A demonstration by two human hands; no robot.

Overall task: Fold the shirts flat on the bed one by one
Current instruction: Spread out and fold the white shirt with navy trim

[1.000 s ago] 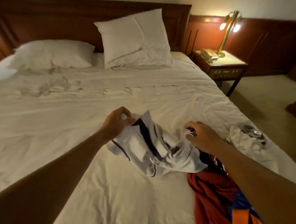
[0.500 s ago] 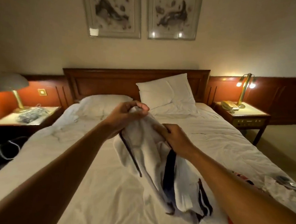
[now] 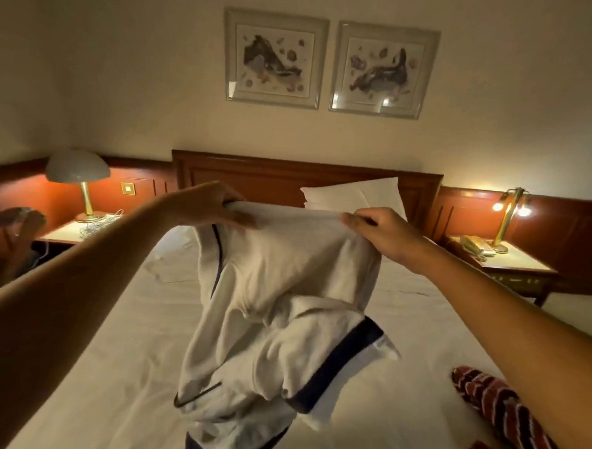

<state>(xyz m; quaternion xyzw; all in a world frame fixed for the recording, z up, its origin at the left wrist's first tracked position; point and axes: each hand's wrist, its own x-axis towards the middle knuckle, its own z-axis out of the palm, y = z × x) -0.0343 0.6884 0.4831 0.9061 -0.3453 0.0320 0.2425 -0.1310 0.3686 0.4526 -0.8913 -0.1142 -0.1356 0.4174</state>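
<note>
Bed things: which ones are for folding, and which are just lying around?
For the job: white shirt, held up by left hand and right hand; red striped shirt; bed.
Just lying about: pillow, dome lamp, brass lamp, phone, pictures.

Counts as seen from where I stand by the bed. Shirts: two, a white shirt with dark trim and a red striped shirt. Hands: two, the left hand and the right hand. One headboard and one pillow in sight; whether a second lies behind the raised cloth cannot be told. Framed prints: two, the left picture and the right picture. Bedside tables: two, the left nightstand and the right nightstand. Lamps: two, a dome lamp and a brass lamp, the latter with two lit bulbs. One telephone, one wall switch plate, one chair.
</note>
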